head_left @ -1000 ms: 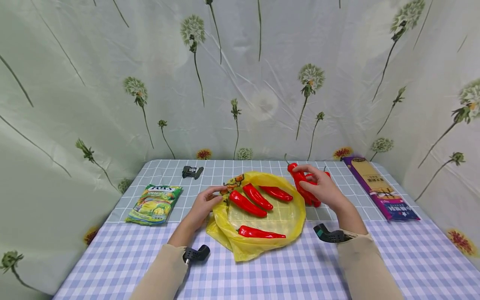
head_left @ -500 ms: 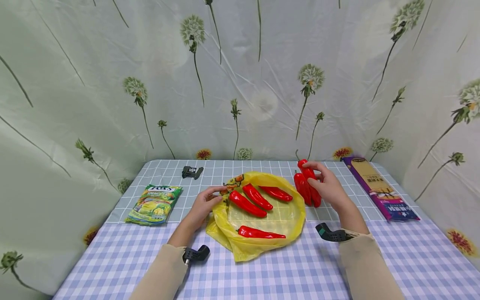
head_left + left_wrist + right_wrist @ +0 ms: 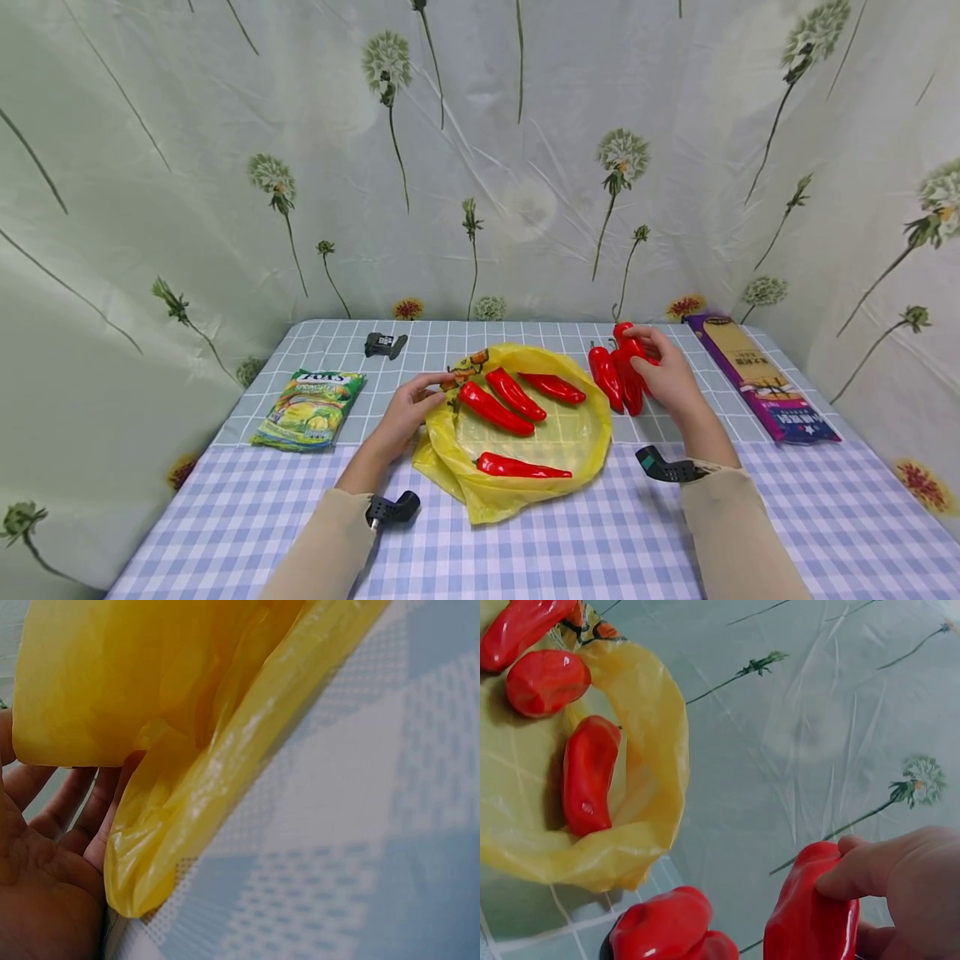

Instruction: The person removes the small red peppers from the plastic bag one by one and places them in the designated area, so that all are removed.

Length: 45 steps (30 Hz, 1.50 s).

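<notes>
The right hand (image 3: 663, 375) is gripping a red pepper (image 3: 628, 371) from the pile at three o'clock of the yellow plastic bag (image 3: 525, 433). The left hand (image 3: 408, 408) is pinching the bag's rim at nine o'clock; keeping that mouth spread should be easing entry.

A cloth-draped corner with one covered table

You are facing a pale green curtain (image 3: 480, 167) printed with dandelions, hung behind and to both sides of the table (image 3: 525, 550). A checked tablecloth covers the table: blue and white near you, grey-green with white lines toward the back. The light is soft and even, throwing only faint shadows.
</notes>
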Each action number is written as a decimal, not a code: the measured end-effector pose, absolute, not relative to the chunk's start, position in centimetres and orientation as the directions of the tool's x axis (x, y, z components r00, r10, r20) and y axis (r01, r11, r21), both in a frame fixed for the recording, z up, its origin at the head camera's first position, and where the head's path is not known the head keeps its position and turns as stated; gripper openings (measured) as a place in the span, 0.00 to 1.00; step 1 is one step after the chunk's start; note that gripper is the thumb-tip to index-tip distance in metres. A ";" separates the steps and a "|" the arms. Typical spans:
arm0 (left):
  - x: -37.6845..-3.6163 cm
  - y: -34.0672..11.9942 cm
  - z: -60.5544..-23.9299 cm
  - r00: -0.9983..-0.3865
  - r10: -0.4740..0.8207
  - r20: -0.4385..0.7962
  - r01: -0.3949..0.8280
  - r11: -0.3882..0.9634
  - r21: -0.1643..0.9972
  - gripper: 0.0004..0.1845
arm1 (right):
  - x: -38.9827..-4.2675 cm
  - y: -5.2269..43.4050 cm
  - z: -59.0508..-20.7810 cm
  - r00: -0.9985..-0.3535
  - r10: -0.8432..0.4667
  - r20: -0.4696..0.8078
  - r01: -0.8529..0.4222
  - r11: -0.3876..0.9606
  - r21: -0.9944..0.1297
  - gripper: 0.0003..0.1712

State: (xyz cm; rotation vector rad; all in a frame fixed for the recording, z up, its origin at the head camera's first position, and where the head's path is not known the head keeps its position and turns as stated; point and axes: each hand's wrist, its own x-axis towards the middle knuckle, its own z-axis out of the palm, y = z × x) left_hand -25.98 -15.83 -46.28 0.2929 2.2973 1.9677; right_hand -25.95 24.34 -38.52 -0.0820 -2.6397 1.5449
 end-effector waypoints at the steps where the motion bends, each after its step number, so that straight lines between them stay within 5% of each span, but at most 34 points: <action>1: -26.0 -15.8 -46.3 -0.976 0.213 0.047 0.079 0.144 0.986 0.21 | -26.0 24.4 -38.6 -0.994 0.102 0.040 0.015 0.491 -0.871 0.31; 45: -26.1 -15.9 -46.4 -0.979 0.199 0.037 0.068 0.152 0.986 0.20 | -27.2 27.3 -41.5 -0.972 0.228 -0.049 0.165 0.526 -0.834 0.34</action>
